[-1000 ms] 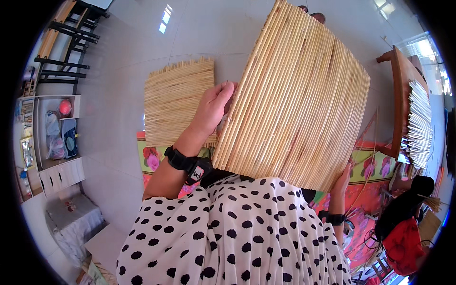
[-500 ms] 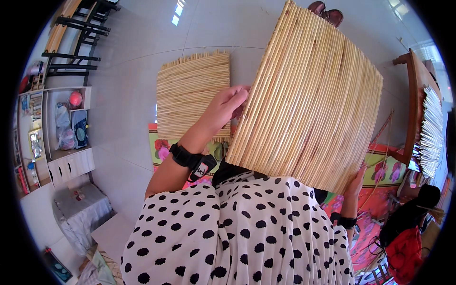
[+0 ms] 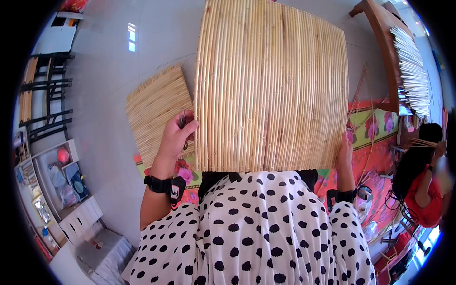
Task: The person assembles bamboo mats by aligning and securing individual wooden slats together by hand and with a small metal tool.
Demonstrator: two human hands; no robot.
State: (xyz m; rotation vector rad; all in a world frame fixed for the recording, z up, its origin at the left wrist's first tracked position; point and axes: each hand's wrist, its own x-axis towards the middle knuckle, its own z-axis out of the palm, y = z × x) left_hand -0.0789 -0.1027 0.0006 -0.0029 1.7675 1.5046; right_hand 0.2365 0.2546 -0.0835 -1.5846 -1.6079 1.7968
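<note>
A stiff mat of straw-coloured reed stalks, bound side by side, is held up in front of my body, with its stalks running nearly upright. My left hand grips its left edge, thumb in front and the other fingers partly behind. A small dark, shiny thing shows at those fingers, too small to name. At the lower right edge, my right hand holds the mat, its fingers mostly hidden behind. A second, smaller reed mat lies on the floor to the left, partly covered by my left hand.
Under me is a red and green flowered floor mat. At the right stands a wooden table bearing a bundle of pale sticks. Another person in a red top holds thin stalks at far right. Shelves stand left.
The held mat has turned so its stalks stand more upright, and it now sits more squarely before me. The view has swung to the right, bringing the other person further into sight.
</note>
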